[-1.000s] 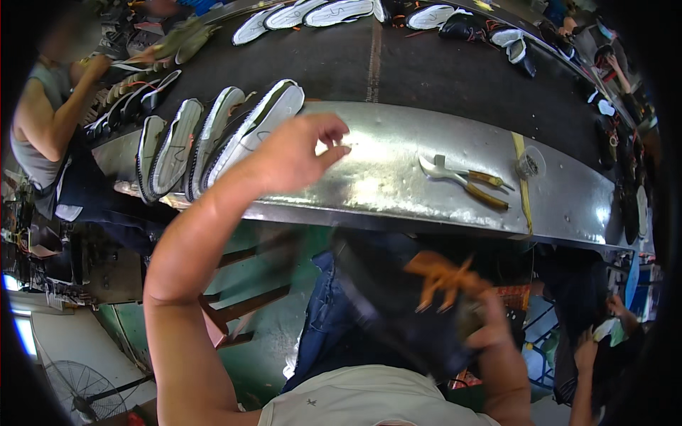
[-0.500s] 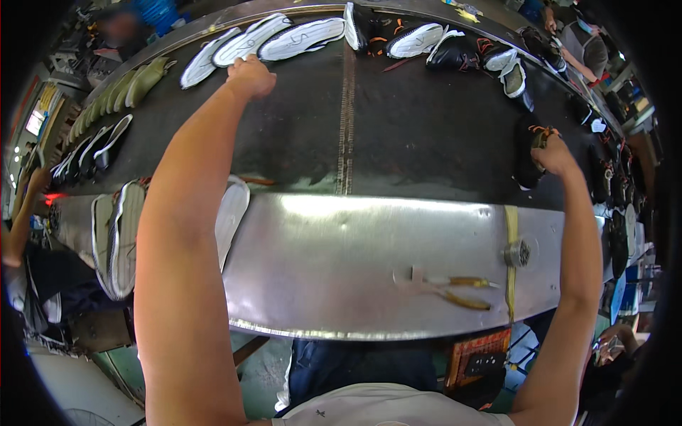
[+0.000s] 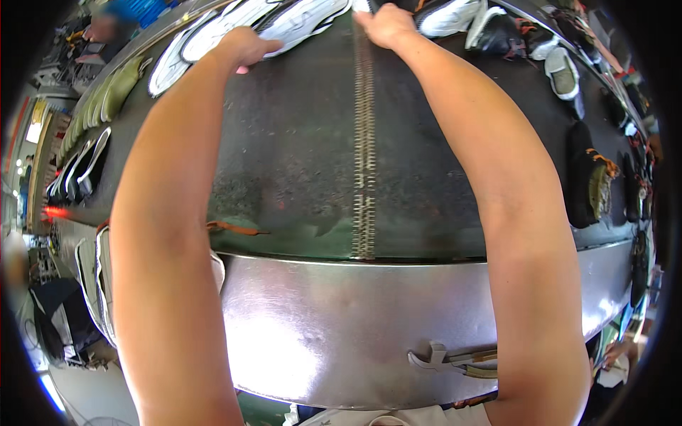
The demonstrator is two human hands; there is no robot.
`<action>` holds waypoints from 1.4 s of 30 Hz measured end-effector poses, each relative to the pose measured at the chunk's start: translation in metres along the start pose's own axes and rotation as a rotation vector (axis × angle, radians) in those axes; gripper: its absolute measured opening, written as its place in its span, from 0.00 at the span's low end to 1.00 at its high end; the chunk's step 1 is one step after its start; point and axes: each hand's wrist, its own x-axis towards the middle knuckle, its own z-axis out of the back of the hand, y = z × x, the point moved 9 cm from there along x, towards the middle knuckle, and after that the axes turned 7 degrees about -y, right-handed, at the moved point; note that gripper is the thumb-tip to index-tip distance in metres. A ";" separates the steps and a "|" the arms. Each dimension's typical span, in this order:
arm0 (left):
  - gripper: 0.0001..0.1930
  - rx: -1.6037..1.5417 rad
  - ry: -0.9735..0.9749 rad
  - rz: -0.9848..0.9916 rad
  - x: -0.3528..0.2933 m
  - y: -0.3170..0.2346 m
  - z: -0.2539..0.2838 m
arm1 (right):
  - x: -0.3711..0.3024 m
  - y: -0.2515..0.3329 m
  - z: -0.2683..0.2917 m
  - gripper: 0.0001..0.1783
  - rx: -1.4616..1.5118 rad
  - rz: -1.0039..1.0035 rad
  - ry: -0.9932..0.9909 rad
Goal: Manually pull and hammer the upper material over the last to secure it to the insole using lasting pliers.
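At the far edge of the dark belt, my left hand (image 3: 247, 48) lies over the edge of a row of white-bottomed shoe uppers (image 3: 298, 25). Its thumb stands out to the right, apart from the other fingers, which are partly hidden. To the right, beside the metal-laced belt seam (image 3: 364, 142), my right hand (image 3: 387, 27) has its fingers closed on a dark shoe upper with a white part (image 3: 362, 6), mostly covered by the hand. Another black shoe upper with orange laces (image 3: 584, 177) rests at the right of the belt, away from both hands.
Grey-handled pincers (image 3: 444, 357) lie on the shiny metal ledge (image 3: 355, 305). Olive uppers (image 3: 121, 89) and black-and-white ones (image 3: 94, 160) line the belt's left. More uppers (image 3: 565, 74) stand at far right. An orange lace (image 3: 238, 228) crosses the belt near the ledge.
My right hand has let go of the black shoe upper at right and moved to the far middle, onto another upper. My left hand stays by the white-bottomed uppers. The view has shifted forward.
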 end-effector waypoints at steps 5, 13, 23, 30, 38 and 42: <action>0.30 -0.009 0.332 -0.093 -0.097 -0.053 0.043 | -0.018 -0.019 0.032 0.28 -0.019 -0.012 0.065; 0.32 -0.182 0.096 -0.446 -0.372 -0.052 0.194 | -0.222 -0.009 0.237 0.23 1.057 -0.315 0.235; 0.48 -1.589 -0.215 -0.336 -0.640 -0.016 0.193 | -0.623 0.049 0.357 0.24 1.273 -0.107 0.511; 0.33 -1.913 -0.001 0.198 -0.730 -0.002 0.109 | -0.691 0.053 0.339 0.24 0.325 0.547 0.524; 0.48 -1.178 0.202 -0.166 -0.803 -0.038 0.012 | -0.533 -0.005 0.309 0.32 -0.489 0.380 0.256; 0.43 -1.163 0.336 -0.203 -0.793 -0.033 -0.003 | -0.593 -0.056 0.304 0.20 0.391 -0.294 0.556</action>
